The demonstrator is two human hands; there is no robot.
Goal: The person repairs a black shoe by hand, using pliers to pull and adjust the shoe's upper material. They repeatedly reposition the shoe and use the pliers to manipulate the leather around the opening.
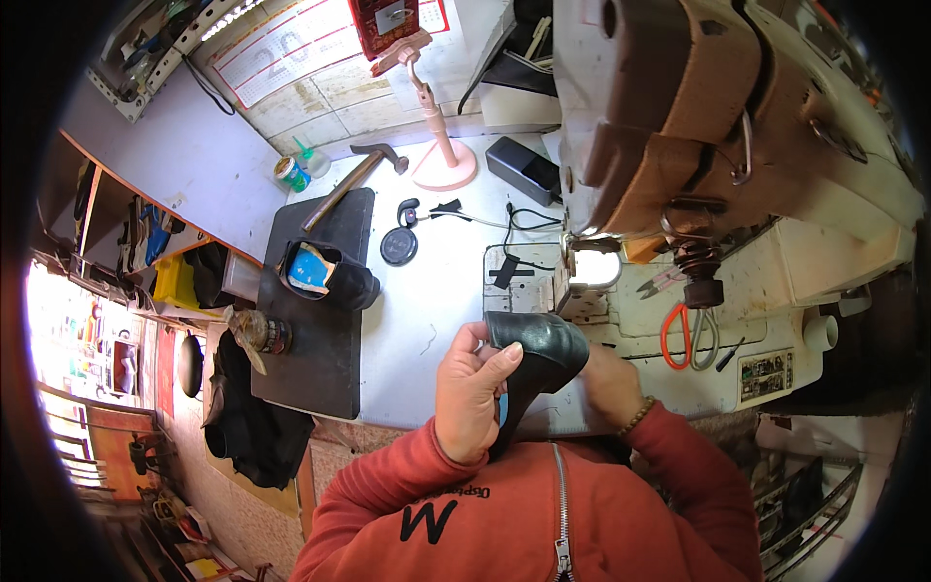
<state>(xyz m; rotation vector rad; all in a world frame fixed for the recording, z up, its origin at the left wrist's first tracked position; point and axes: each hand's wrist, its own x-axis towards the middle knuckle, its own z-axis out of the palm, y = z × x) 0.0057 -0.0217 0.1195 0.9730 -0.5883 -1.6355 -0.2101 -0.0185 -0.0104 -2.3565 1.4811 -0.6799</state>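
Observation:
A black leather shoe upper, glossy at its rounded end, is held up in front of my chest at the table's near edge. My left hand pinches its left side, with the thumb on top and the fingers curled beneath. From the right, my right hand grips the far side of the upper; its fingers are mostly hidden behind the leather. A bit of blue shows below my left hand. Just beyond stands a sewing machine with a bright lamp lit at its needle area.
Left on a black board stand another black upper with blue inside, a wrapped jar and a hammer. Orange-handled scissors lie right. Behind are a pink stand, a black box, cables and a round black lid.

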